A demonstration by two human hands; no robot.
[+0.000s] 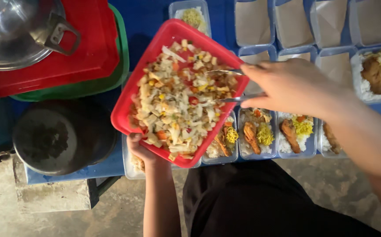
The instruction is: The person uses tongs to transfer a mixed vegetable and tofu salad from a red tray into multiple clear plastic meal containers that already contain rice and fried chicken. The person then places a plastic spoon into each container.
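My right hand [293, 85] pinches a metal spoon [225, 72], fingers closed round its handle, bowl over the vegetable mix in the red tray [129, 98]. My left hand [140, 149] grips the tray's near edge from below. Under my fingers, several meal boxes [256, 134] hold rice, fish and noodles but no vegetables; beyond them, boxes [254, 22] stand paper-lined only.

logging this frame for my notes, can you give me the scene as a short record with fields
left hand: left hand grips the near edge of the red tray, holding it up over the boxes
tray contents: chopped vegetable mix
right hand: right hand holds a metal spoon over the mix
below: row of clear meal boxes with rice, yellow noodles, fried pieces
behind: paper-lined empty boxes
left side: dark round pan, steel pot on stacked trays
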